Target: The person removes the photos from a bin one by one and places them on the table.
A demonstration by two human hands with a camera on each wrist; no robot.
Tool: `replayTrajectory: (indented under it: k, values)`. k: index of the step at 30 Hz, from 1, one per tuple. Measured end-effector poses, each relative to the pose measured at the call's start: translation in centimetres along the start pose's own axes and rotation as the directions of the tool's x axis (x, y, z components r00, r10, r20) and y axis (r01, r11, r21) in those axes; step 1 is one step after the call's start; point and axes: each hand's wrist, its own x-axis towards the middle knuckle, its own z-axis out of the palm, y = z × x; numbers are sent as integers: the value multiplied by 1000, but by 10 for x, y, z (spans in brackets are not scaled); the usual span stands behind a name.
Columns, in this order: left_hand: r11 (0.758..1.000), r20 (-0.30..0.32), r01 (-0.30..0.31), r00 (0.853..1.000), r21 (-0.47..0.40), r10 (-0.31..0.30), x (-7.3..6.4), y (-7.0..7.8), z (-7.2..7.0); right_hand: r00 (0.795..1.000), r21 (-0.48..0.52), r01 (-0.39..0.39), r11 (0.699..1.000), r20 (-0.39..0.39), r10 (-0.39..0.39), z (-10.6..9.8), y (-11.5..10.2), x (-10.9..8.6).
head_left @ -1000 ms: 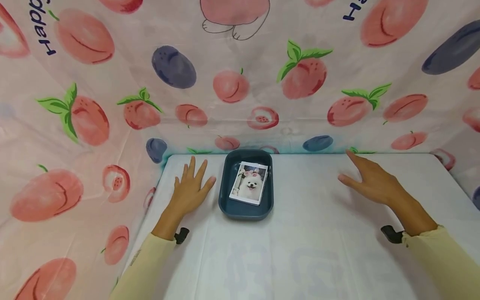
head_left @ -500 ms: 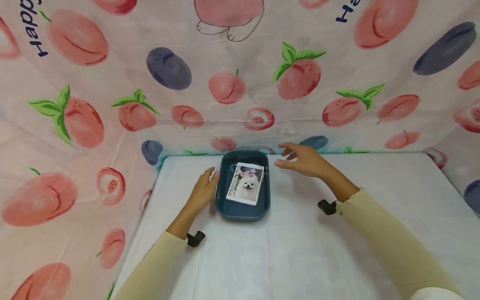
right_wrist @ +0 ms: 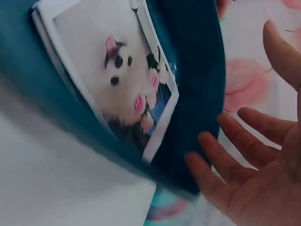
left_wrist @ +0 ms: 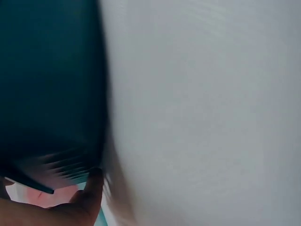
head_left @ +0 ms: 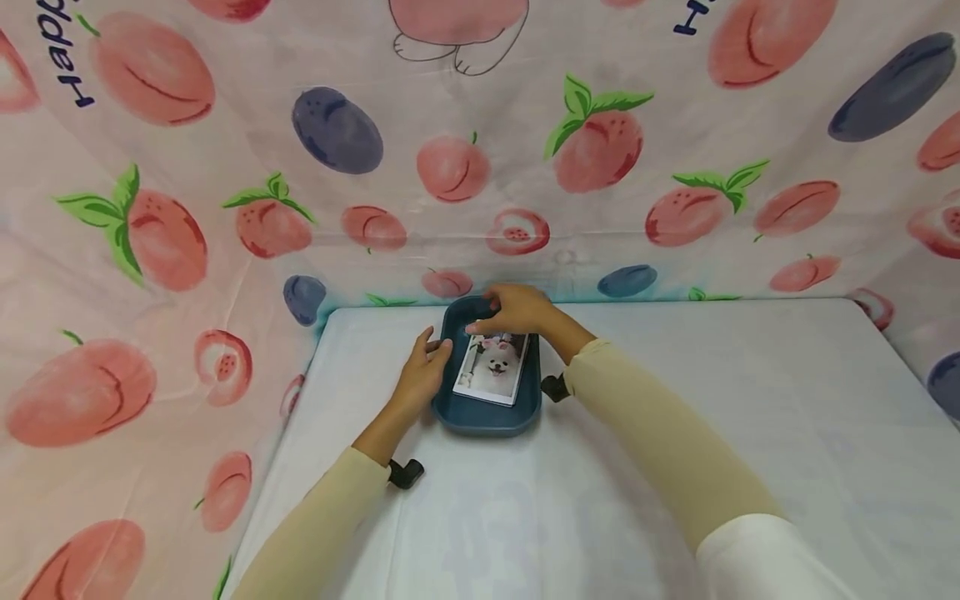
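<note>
A dark blue rectangular tray (head_left: 483, 422) lies on the white table, holding a small stack of photo cards (head_left: 489, 372). The top card shows a white fluffy dog with pink flowers. My left hand (head_left: 420, 375) holds the tray's left wall, thumb over the rim and fingers outside; in the left wrist view a fingertip (left_wrist: 95, 181) touches the ribbed outer wall. My right hand (head_left: 521, 308) reaches over the tray's far end and covers part of it. The right wrist view shows its fingers (right_wrist: 249, 141) spread and gently bent, with nothing held.
The white tabletop (head_left: 675, 433) extends to the right and in front of the tray. A peach-printed cloth (head_left: 465, 108) hangs right behind the table and along its left side. Black wrist mounts (head_left: 406, 474) sit under both wrists.
My right hand has swung left from the right side of the table to above the tray. My left hand has closed in on the tray's left edge. The cards have stayed in place.
</note>
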Motion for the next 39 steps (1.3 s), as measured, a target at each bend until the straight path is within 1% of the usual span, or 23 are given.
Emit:
replayTrajectory:
  k: [2, 5, 8, 11, 15, 20, 22, 24, 28, 31, 34, 39]
  values:
    - [1000, -3, -23, 1000, 2, 23, 2, -3, 0, 1000, -19, -12, 1000, 8, 13, 5, -4, 9]
    - [999, -7, -50, 999, 19, 50, 5, -6, 1, 999, -12, -36, 999, 25, 37, 11, -7, 18]
    - [998, -9, -55, 998, 44, 55, 5, -8, 2, 995, -23, -85, 996, 58, 86, 17, -8, 24]
    - [997, -11, -45, 999, 62, 46, 4, -8, 4, 985, -63, -137, 989, 100, 142, 22, -6, 27]
    - [996, -15, -45, 999, 72, 46, 3, -7, 4, 977, -104, -167, 980, 117, 179, 28, -4, 31]
    - [992, -20, -79, 996, 95, 82, 3, -7, 3, 977, -131, -167, 977, 114, 182, 31, -3, 35]
    - [990, -18, -88, 996, 114, 90, 3, -8, 4, 976, -127, -168, 978, 115, 183, 33, -3, 35]
    - [987, -15, -90, 996, 131, 93, 4, -8, 4, 976, -104, -173, 979, 113, 184, 34, -3, 35]
    - [985, -17, -89, 996, 149, 92, 3, -8, 5, 979, -24, -174, 985, 106, 175, 37, -1, 32]
    - [984, -24, -85, 996, 159, 90, 2, -7, 4, 981, 3, -152, 988, 123, 150, 38, -3, 31]
    - [982, -30, -86, 995, 166, 93, 0, -6, 4, 982, -13, -115, 993, 147, 116, 37, -4, 29]
    - [983, -28, -88, 995, 164, 94, -1, -5, 4, 982, -71, -58, 996, 175, 70, 36, -1, 29]
